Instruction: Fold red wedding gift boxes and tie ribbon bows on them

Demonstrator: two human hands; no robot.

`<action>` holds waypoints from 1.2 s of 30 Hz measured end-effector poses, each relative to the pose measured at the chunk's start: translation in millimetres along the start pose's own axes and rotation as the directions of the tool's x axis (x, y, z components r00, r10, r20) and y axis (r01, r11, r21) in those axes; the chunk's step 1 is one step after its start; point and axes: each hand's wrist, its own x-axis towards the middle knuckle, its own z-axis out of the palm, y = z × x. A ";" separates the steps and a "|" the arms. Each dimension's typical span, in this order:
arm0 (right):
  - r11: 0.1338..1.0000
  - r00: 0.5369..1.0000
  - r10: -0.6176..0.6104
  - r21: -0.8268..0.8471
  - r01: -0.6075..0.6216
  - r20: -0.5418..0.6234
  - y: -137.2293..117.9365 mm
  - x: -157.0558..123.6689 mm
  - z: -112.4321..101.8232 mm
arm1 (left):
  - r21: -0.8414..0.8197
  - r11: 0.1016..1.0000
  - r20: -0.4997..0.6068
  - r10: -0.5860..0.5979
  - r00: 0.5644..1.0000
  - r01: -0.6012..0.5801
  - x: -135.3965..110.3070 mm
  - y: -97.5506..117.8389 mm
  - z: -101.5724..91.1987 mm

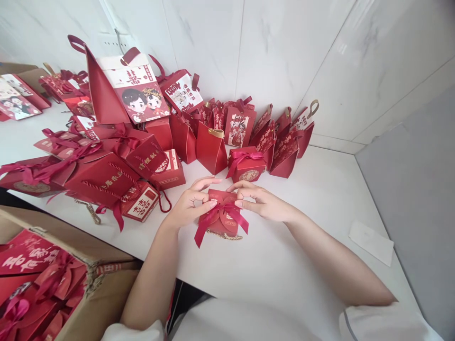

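A small red gift box stands on the white table in front of me, its petal-like flaps folded over the top. Across them lies a crimson ribbon, with tails hanging toward me on both sides. My left hand pinches the ribbon between thumb and finger at the box's left. At the right, my right hand pinches the ribbon near the top, other fingers curled over the far edge. A twisted gold cord shows along the near side. The ribbon's middle is partly hidden by my fingertips.
Behind stands a similar red box with a ribbon bow, amid several red favour bags. More boxes crowd the left. At lower left, a cardboard carton holds red boxes. A white paper lies right, beside a grey panel.
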 end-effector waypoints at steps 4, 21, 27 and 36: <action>0.997 1.000 0.011 -0.077 -0.011 0.009 -5.5 -2.1 1.6 | 0.037 0.999 0.012 0.017 1.000 -0.018 -1.6 2.4 -3.4; 0.999 0.998 0.044 -0.031 -0.042 0.054 2.2 -1.6 -1.1 | -0.138 0.984 0.045 -0.105 0.993 0.110 -3.2 0.9 -0.1; 0.994 0.996 0.078 0.075 -0.082 0.053 0.9 0.9 1.0 | -0.029 0.957 -0.059 -0.289 0.956 0.288 5.3 17.7 6.9; 0.999 0.999 0.033 -0.029 -0.031 0.038 3.9 25.0 -5.7 | 0.104 0.953 0.053 -0.292 0.955 0.286 14.9 29.5 4.8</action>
